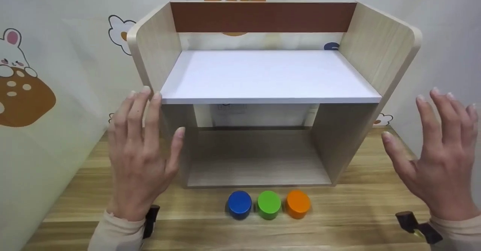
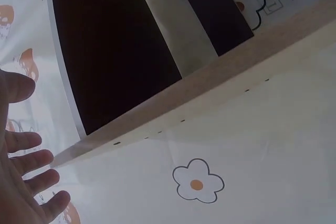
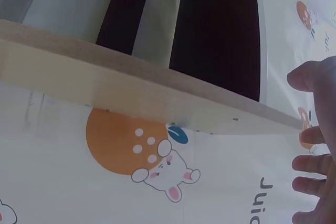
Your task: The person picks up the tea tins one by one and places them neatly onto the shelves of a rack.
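Observation:
My left hand (image 1: 141,149) is raised at the left side of a small wooden shelf unit (image 1: 263,100), fingers spread and pointing forward, with nothing in it. On the other side, my right hand (image 1: 443,157) is held up to the right of the unit, its fingers spread and thumb out, also holding nothing. In front of the unit three round pieces stand in a row on the table: a blue one (image 1: 239,204), a green one (image 1: 269,204) and an orange one (image 1: 298,203). Both wrist views show fingers beside the unit's side panels.
The unit has a white upper shelf (image 1: 270,78), a lower board (image 1: 259,159) and a brown back strip (image 1: 263,17). It stands on a wood-grain table (image 1: 210,232). Behind it and at the sides hangs a pale wall covering (image 1: 79,67) with cartoon prints.

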`<control>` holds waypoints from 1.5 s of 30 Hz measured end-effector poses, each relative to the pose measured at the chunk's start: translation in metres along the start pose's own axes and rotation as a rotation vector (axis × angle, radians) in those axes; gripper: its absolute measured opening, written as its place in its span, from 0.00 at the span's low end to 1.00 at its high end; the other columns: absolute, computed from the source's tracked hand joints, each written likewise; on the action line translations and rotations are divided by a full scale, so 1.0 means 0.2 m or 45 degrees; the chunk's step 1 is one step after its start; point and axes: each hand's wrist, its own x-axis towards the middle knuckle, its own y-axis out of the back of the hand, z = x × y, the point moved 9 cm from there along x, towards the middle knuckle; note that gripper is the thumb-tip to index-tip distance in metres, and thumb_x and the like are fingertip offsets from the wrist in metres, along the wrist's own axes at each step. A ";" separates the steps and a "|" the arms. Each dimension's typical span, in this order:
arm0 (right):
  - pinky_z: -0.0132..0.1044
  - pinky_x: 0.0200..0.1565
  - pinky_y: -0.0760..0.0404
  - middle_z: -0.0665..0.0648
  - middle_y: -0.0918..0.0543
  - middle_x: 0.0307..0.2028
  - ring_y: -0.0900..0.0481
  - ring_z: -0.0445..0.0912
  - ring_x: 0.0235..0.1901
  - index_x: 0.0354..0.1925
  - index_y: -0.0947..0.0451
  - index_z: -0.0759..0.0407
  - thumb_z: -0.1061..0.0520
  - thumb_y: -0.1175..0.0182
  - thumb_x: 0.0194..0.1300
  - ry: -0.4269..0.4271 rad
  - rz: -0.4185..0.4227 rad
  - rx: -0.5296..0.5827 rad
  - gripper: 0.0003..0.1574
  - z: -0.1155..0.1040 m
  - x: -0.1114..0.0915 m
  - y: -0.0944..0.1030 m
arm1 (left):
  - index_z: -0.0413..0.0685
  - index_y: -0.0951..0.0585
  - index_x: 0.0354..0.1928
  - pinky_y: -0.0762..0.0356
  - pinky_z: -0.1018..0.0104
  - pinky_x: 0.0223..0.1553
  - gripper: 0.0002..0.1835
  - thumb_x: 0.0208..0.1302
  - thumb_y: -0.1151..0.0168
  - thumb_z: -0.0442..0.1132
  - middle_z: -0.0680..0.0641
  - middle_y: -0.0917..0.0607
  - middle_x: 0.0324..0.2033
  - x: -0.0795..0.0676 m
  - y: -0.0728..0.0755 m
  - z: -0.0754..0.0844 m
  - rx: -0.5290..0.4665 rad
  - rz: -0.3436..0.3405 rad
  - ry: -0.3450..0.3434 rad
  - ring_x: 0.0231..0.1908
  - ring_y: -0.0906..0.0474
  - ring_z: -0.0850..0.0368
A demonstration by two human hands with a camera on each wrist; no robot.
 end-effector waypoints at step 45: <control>0.25 0.45 0.27 0.50 0.18 0.43 0.21 0.35 0.40 0.54 0.21 0.70 0.62 0.26 0.56 -0.674 -0.172 0.419 0.28 0.24 -0.22 -0.31 | 0.36 0.19 0.50 0.23 0.53 0.44 0.21 0.65 0.35 0.46 0.42 0.16 0.41 -0.08 -0.15 0.08 -0.455 -0.152 0.124 0.42 0.22 0.46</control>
